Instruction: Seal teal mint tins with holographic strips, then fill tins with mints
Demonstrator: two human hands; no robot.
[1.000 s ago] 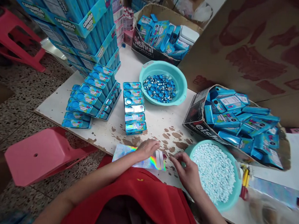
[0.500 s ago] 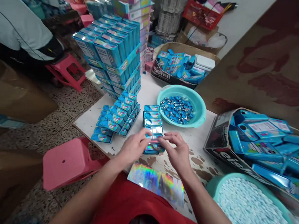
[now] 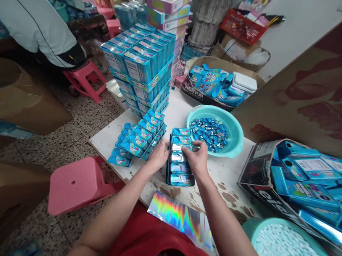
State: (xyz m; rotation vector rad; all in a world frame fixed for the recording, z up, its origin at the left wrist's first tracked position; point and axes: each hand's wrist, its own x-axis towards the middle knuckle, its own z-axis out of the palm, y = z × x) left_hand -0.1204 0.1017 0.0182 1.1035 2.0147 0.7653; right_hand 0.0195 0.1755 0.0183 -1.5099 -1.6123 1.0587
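Observation:
A row of several small blue candy tins (image 3: 181,167) stands in a dark-edged tray on the white table in front of me. My right hand (image 3: 197,157) grips the row from the right, thumb on top of a tin and fingers bent at the side. On the opposite side, my left hand (image 3: 160,155) is closed against the tray's left edge, its fingertips partly hidden. The far tins show round blue caps on their tops; the nearer ones have shiny tops.
A turquoise bowl (image 3: 237,140) of round blue and silver caps adjoins the row. Filled trays of tins (image 3: 137,135) lie left, before a tall tin stack (image 3: 145,68). Cartons of blue tins (image 3: 254,177), a tub of pale candies (image 3: 282,238) and a rainbow-shiny sheet (image 3: 178,215) surround me.
My left hand has moved from the tops of the tins to the tray's left side. My right hand now grips the row from the right. The view has shifted slightly.

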